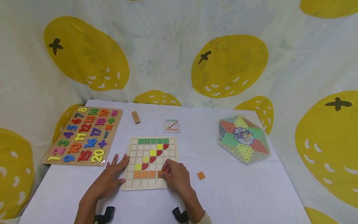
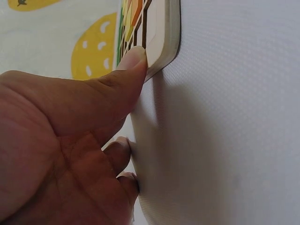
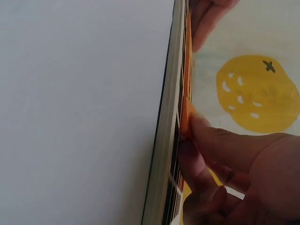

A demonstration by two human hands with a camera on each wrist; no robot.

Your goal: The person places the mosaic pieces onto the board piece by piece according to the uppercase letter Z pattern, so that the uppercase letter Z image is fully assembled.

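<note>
A wooden grid board (image 1: 145,184) lies flat on the table, carrying green, yellow, red and orange pieces. Between thumb and fingers, my right hand (image 1: 176,176) pinches an orange square tile (image 3: 186,117) at the right end of the orange row. In the right wrist view that tile stands slightly tilted against the board. My left hand (image 1: 109,179) rests at the board's left side, fingers spread, its thumb (image 2: 133,58) touching the near left corner. Right of the board lies a loose orange tile (image 1: 201,175).
Behind the board are a pattern card (image 1: 172,126) and a small wooden block (image 1: 135,117). A number puzzle board (image 1: 112,137) lies to the left. On the right sits a hexagonal Chinese checkers board (image 1: 244,140). A patterned curtain (image 1: 162,62) hangs behind the table.
</note>
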